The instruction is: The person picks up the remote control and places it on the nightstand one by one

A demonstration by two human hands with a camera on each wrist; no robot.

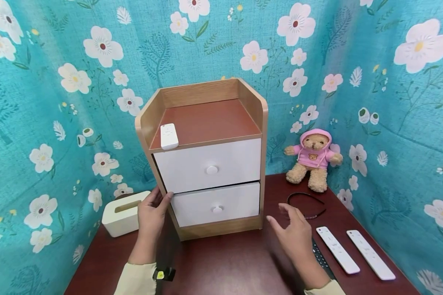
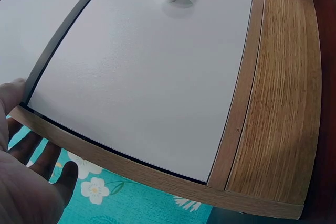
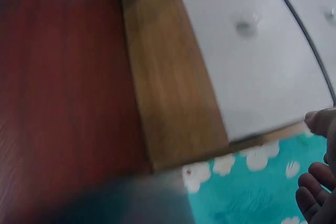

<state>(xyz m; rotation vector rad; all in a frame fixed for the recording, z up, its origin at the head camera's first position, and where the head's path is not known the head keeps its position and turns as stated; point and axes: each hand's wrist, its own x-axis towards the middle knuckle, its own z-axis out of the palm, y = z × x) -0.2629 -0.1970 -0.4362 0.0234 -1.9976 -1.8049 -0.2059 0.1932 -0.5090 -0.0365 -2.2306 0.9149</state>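
A wooden two-drawer cabinet [image 1: 206, 153] with white drawer fronts and round knobs stands upright on the dark red table. My left hand [image 1: 152, 213] grips its left side edge, with the thumb over the front corner by the gap between the drawers and the fingers along the outer side. Beyond the cabinet's right side, my right hand [image 1: 293, 239] hangs apart from it, fingers relaxed and holding nothing. A small white remote [image 1: 169, 136] lies on the cabinet's top at the left front edge. Both drawers look pushed in.
Left of the cabinet sits a cream tissue box [image 1: 112, 223]. To the right are a teddy bear [image 1: 313, 159] in a pink hoodie, a dark headband [image 1: 323, 207], two long white remotes [image 1: 337, 250] and a black remote [image 1: 320, 256] partly hidden by my right arm. Flowered teal cloth [image 1: 203, 49] hangs behind.
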